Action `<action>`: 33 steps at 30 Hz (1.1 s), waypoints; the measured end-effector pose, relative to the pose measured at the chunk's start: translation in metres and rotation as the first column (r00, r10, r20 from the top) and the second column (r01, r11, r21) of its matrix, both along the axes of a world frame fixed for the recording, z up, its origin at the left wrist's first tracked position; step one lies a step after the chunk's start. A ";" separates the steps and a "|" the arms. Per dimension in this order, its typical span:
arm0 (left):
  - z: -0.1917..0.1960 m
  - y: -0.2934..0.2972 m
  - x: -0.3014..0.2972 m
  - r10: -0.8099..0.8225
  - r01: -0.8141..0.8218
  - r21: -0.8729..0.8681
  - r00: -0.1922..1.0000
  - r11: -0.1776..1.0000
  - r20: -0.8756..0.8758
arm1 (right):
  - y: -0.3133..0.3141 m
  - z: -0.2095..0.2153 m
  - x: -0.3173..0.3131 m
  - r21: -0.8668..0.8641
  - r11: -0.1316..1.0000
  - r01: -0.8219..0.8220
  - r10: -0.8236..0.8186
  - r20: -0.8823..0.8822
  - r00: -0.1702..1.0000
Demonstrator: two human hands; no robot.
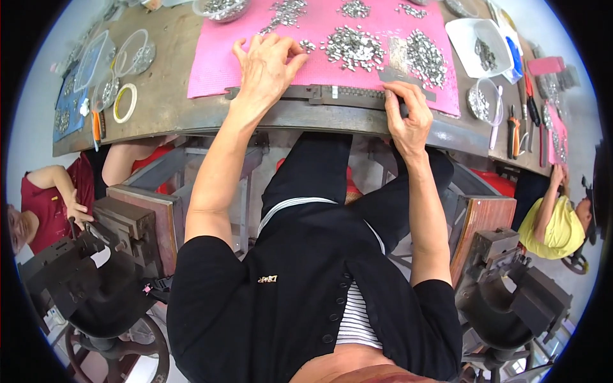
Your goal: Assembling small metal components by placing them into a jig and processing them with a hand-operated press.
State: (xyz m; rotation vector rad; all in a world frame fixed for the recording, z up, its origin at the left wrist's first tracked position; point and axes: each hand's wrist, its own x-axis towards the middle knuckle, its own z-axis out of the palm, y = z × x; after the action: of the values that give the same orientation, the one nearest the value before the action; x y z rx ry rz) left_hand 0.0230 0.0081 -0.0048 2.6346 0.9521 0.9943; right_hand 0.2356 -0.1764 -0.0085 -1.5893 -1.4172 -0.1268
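Observation:
A long dark metal rail (297,92) lies along the front edge of the pink mat (211,70), with a row of small metal pieces (361,93) set in its right part. My left hand (265,70) arches over the mat beyond the rail's left part, fingers apart. Its fingertips are beside a loose pile of small shiny metal pieces (284,14); whether they touch any is hidden. My right hand (410,118) is closed around the rail's right part, thumb at the row's end. Its fingers partly hide what they grip. Larger heaps of pieces (354,48) lie between and beyond my hands.
Tubs of metal pieces (223,7) and a white container (469,48) stand around the mat. At left lies a tape roll (125,103); at right, orange-handled pliers (513,135). Co-workers in red (60,191) and yellow (552,223) sit on either side, near machines with handwheels (150,345).

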 end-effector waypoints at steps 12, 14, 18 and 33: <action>0.012 -0.023 0.016 -0.164 0.163 0.056 0.986 0.985 0.023 | 0.001 -0.002 0.002 0.006 1.000 0.029 -0.029 -0.113 0.993; 0.012 -0.044 0.030 -0.294 0.296 -0.012 0.953 0.955 0.069 | 0.000 -0.001 0.001 -0.007 1.000 0.030 -0.030 -0.118 0.993; 0.005 -0.067 0.052 -0.404 0.407 0.006 0.904 0.914 0.139 | 0.001 0.000 0.002 -0.007 0.999 0.036 -0.036 -0.151 0.988; -0.002 -0.071 0.060 -0.302 0.308 -0.046 0.947 0.950 0.106 | 0.000 0.000 0.003 -0.014 0.999 0.032 -0.034 -0.206 0.978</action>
State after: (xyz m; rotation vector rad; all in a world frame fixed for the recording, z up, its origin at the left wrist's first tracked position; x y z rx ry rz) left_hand 0.0835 -0.0629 -0.0067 2.5500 0.5220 0.9871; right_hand 0.2385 -0.1762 -0.0089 -1.5865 -1.2330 0.0259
